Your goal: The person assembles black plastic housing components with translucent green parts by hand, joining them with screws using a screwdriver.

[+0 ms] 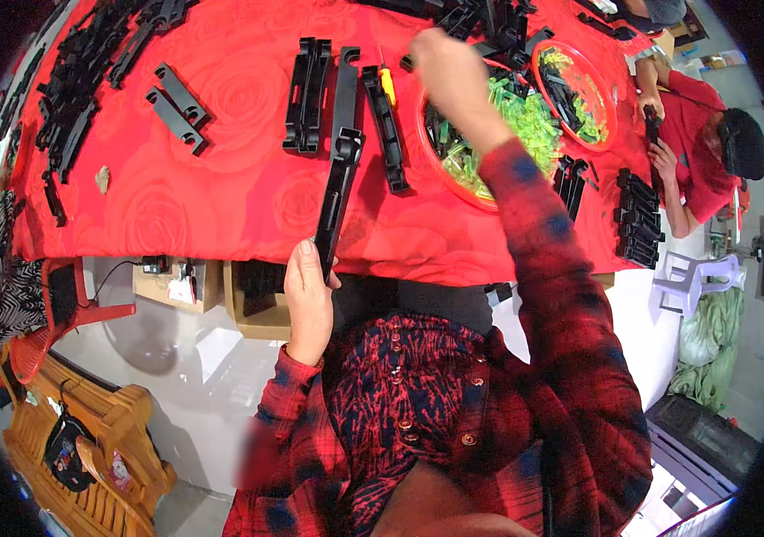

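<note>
Holding black bar (pixel 335 201) w/ left hand (pixel 308 300); right hand (pixel 450 72) prob. empty.

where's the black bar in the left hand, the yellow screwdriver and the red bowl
black bar (pixel 337 192), head view, middle of its length
yellow screwdriver (pixel 388 86), head view, handle
red bowl (pixel 454 183), head view, near rim

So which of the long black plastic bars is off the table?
The black bar gripped in the left hand, held upright at the table's near edge. The other bars lie flat on the red cloth.
</note>
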`<action>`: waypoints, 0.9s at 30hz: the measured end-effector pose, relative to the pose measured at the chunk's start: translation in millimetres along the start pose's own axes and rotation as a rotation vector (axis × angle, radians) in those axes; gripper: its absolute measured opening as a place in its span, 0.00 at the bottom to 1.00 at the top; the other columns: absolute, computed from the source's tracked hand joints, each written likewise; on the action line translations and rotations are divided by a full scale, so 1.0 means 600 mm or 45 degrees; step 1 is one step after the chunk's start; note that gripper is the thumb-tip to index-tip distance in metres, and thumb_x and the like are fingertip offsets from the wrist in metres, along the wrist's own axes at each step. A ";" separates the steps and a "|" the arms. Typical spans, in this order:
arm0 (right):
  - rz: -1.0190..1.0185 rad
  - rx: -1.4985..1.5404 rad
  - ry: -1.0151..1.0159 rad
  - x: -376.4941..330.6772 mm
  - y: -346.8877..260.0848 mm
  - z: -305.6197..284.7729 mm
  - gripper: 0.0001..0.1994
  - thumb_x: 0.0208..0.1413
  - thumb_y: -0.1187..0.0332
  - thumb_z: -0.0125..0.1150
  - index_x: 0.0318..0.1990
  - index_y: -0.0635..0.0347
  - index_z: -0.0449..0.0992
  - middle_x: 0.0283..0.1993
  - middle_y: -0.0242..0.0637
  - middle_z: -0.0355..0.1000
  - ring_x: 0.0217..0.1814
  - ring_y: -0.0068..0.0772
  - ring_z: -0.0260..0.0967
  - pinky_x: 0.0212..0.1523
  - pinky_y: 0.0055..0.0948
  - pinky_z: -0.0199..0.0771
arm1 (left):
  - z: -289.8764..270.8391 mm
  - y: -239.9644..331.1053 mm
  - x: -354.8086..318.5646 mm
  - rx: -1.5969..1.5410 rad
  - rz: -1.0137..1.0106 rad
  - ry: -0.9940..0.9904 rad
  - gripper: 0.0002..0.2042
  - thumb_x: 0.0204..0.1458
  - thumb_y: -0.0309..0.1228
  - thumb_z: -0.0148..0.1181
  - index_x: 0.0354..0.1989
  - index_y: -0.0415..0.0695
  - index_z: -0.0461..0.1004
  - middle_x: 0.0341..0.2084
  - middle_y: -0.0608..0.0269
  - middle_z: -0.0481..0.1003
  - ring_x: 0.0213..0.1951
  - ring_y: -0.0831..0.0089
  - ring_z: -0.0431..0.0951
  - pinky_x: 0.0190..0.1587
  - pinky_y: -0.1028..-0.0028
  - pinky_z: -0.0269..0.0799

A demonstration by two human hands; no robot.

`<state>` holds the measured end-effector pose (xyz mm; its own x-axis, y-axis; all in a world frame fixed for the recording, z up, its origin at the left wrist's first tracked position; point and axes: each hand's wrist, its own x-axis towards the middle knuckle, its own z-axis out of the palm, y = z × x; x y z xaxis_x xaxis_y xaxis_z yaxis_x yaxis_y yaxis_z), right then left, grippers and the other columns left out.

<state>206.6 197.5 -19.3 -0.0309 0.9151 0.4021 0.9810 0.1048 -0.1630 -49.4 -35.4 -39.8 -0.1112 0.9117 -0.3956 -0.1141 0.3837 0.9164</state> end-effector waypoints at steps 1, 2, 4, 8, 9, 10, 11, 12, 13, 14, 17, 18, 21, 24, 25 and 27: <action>0.018 0.108 0.171 -0.008 0.022 -0.032 0.12 0.62 0.59 0.52 0.39 0.56 0.78 0.33 0.49 0.77 0.35 0.56 0.77 0.36 0.49 0.77 | -0.005 -0.001 -0.003 -0.006 -0.009 0.017 0.20 0.70 0.45 0.39 0.35 0.41 0.68 0.24 0.69 0.67 0.23 0.82 0.65 0.27 0.79 0.62; 0.056 0.056 0.323 -0.011 0.048 -0.056 0.09 0.58 0.67 0.51 0.34 0.59 0.77 0.29 0.49 0.77 0.32 0.53 0.78 0.34 0.48 0.79 | -0.011 0.001 -0.007 0.055 -0.019 -0.031 0.20 0.70 0.45 0.40 0.35 0.41 0.69 0.24 0.69 0.68 0.23 0.82 0.66 0.27 0.79 0.62; 0.172 0.108 0.251 -0.027 0.095 -0.085 0.08 0.59 0.66 0.56 0.38 0.60 0.77 0.35 0.50 0.78 0.39 0.54 0.77 0.41 0.49 0.76 | -0.013 0.001 -0.012 0.117 -0.038 -0.080 0.20 0.70 0.44 0.40 0.35 0.40 0.69 0.24 0.69 0.68 0.23 0.82 0.66 0.26 0.78 0.63; -0.187 0.429 -0.038 -0.111 0.113 -0.093 0.07 0.57 0.71 0.57 0.41 0.59 0.77 0.39 0.44 0.77 0.44 0.51 0.74 0.44 0.44 0.73 | -0.004 -0.009 -0.010 0.270 0.017 -0.260 0.20 0.69 0.43 0.44 0.38 0.36 0.72 0.24 0.66 0.70 0.20 0.80 0.67 0.25 0.76 0.64; -0.420 0.431 -0.106 -0.130 0.111 -0.091 0.08 0.55 0.73 0.57 0.42 0.57 0.77 0.40 0.41 0.76 0.46 0.48 0.73 0.46 0.42 0.72 | 0.000 -0.003 -0.009 0.350 0.047 -0.297 0.20 0.68 0.43 0.45 0.38 0.36 0.73 0.24 0.65 0.71 0.20 0.79 0.68 0.25 0.76 0.64; -0.420 0.435 -0.113 -0.145 0.100 -0.101 0.08 0.55 0.73 0.57 0.42 0.57 0.77 0.40 0.41 0.76 0.46 0.48 0.73 0.46 0.42 0.72 | 0.003 0.002 -0.008 0.427 0.077 -0.335 0.20 0.68 0.42 0.45 0.39 0.35 0.74 0.23 0.64 0.71 0.20 0.79 0.68 0.25 0.76 0.65; -0.477 0.281 -0.192 -0.160 0.084 -0.113 0.09 0.54 0.74 0.58 0.43 0.57 0.77 0.41 0.38 0.75 0.48 0.45 0.71 0.47 0.39 0.68 | 0.007 0.008 -0.008 0.445 0.075 -0.301 0.19 0.67 0.41 0.47 0.38 0.35 0.75 0.21 0.61 0.71 0.21 0.77 0.69 0.26 0.74 0.66; -0.531 0.126 -0.267 -0.172 0.075 -0.122 0.10 0.54 0.75 0.60 0.44 0.56 0.78 0.42 0.36 0.74 0.49 0.41 0.69 0.49 0.37 0.65 | 0.008 0.008 -0.004 0.447 0.071 -0.297 0.19 0.67 0.41 0.47 0.38 0.35 0.75 0.21 0.61 0.71 0.21 0.77 0.69 0.26 0.74 0.66; -0.568 0.056 -0.293 -0.181 0.072 -0.124 0.12 0.51 0.75 0.59 0.44 0.54 0.77 0.44 0.33 0.74 0.50 0.37 0.68 0.50 0.36 0.61 | 0.007 0.006 -0.001 0.537 0.111 -0.282 0.18 0.66 0.41 0.48 0.39 0.35 0.75 0.21 0.57 0.72 0.21 0.72 0.71 0.27 0.71 0.67; -0.572 0.062 -0.298 -0.189 0.071 -0.124 0.12 0.51 0.75 0.59 0.44 0.54 0.77 0.44 0.33 0.74 0.50 0.37 0.68 0.50 0.36 0.61 | 0.007 0.005 0.002 0.627 0.149 -0.266 0.18 0.66 0.41 0.49 0.39 0.35 0.75 0.21 0.54 0.73 0.22 0.67 0.74 0.28 0.69 0.68; -0.673 -0.051 -0.237 -0.196 0.070 -0.120 0.14 0.47 0.75 0.56 0.44 0.53 0.73 0.41 0.32 0.70 0.49 0.37 0.67 0.51 0.38 0.62 | 0.014 0.014 0.005 0.717 0.319 -0.193 0.15 0.64 0.39 0.53 0.40 0.37 0.76 0.25 0.49 0.75 0.29 0.55 0.76 0.34 0.64 0.70; -0.682 -0.042 -0.244 -0.196 0.069 -0.119 0.14 0.47 0.75 0.56 0.44 0.53 0.73 0.41 0.32 0.70 0.49 0.37 0.67 0.51 0.38 0.62 | 0.014 0.016 0.006 0.763 0.403 -0.161 0.14 0.62 0.38 0.55 0.40 0.38 0.76 0.26 0.46 0.76 0.32 0.49 0.78 0.36 0.61 0.71; -0.760 -0.116 -0.206 -0.191 0.073 -0.111 0.15 0.47 0.73 0.55 0.44 0.52 0.72 0.40 0.32 0.69 0.48 0.37 0.66 0.51 0.37 0.62 | 0.006 0.004 0.018 0.762 0.445 -0.152 0.12 0.61 0.36 0.57 0.41 0.38 0.77 0.31 0.47 0.76 0.35 0.51 0.77 0.39 0.62 0.71; -0.780 -0.225 -0.153 -0.188 0.066 -0.141 0.15 0.47 0.73 0.55 0.45 0.51 0.73 0.41 0.32 0.69 0.48 0.38 0.66 0.49 0.38 0.62 | -0.001 -0.001 0.018 0.825 0.513 -0.097 0.12 0.60 0.35 0.58 0.41 0.38 0.77 0.36 0.48 0.74 0.39 0.52 0.76 0.41 0.62 0.71; -0.716 -0.119 -0.144 -0.185 0.062 -0.146 0.15 0.47 0.75 0.56 0.44 0.51 0.74 0.41 0.33 0.70 0.49 0.39 0.66 0.47 0.39 0.62 | -0.002 -0.004 0.021 0.797 0.472 -0.105 0.12 0.60 0.35 0.58 0.41 0.38 0.77 0.36 0.49 0.72 0.40 0.53 0.75 0.43 0.63 0.71; -0.548 0.101 -0.190 -0.192 0.041 -0.166 0.11 0.53 0.75 0.58 0.44 0.53 0.75 0.38 0.36 0.72 0.44 0.41 0.69 0.47 0.39 0.62 | 0.001 -0.011 0.022 0.759 0.457 -0.091 0.12 0.60 0.35 0.58 0.41 0.38 0.77 0.36 0.49 0.72 0.39 0.53 0.75 0.42 0.63 0.71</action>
<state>253.6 55.8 19.9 -0.4654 0.8271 0.3150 0.8553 0.5119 -0.0805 -49.4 -25.8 -51.0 0.0273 0.9967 -0.0759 0.4807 0.0535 0.8753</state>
